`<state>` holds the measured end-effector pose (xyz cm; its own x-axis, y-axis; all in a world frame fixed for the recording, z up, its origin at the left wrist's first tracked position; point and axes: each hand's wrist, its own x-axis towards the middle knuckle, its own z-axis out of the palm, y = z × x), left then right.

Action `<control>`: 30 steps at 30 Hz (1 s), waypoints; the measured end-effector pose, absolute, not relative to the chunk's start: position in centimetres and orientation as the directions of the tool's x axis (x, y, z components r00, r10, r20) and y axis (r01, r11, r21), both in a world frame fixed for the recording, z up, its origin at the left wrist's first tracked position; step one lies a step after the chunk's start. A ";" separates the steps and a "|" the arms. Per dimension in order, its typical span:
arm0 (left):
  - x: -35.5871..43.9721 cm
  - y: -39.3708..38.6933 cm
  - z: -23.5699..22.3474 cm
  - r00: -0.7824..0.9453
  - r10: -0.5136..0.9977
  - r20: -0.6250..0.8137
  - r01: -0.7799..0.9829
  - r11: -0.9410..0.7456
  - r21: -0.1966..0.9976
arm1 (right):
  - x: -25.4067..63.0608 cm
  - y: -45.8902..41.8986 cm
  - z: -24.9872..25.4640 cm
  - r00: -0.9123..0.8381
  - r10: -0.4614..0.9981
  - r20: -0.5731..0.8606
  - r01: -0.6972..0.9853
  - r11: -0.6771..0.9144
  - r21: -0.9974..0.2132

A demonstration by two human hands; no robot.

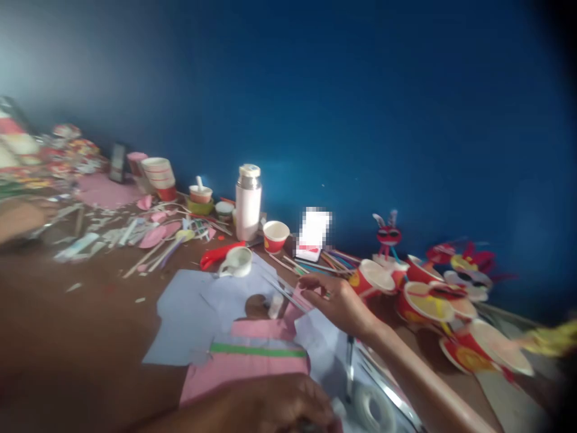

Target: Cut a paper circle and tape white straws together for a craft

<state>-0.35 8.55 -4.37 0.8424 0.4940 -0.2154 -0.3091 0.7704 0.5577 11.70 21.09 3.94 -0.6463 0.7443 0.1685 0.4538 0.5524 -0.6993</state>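
Two hands over paper sheets on a cluttered craft table

The right hand (336, 300) reaches out, fingers apart, holding nothing, above one pink sheet (252, 361) with one green strip (256, 349). The left hand (279, 403) rests on that sheet's near edge; its grip cannot be told. One flask (248, 201) stands behind.

A deep blue wall (360, 90) rises behind the brown table (67, 337), paler at its upper left.
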 end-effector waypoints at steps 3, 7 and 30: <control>-0.2 8.6 -4.2 0.847 0.401 -0.349 -0.164 0.822 0.545 | 17.0 17.9 4.7 -0.526 0.836 0.153 0.511 0.455 -0.729; -0.2 8.5 -2.7 0.814 0.401 -0.420 -0.111 0.817 0.565 | 22.2 14.1 4.1 -0.367 0.924 0.107 0.603 0.324 -0.729; -3.3 9.8 1.3 0.628 0.778 -0.011 -0.649 0.531 0.544 | 28.0 8.8 1.1 -0.310 0.945 0.105 0.749 0.310 -0.585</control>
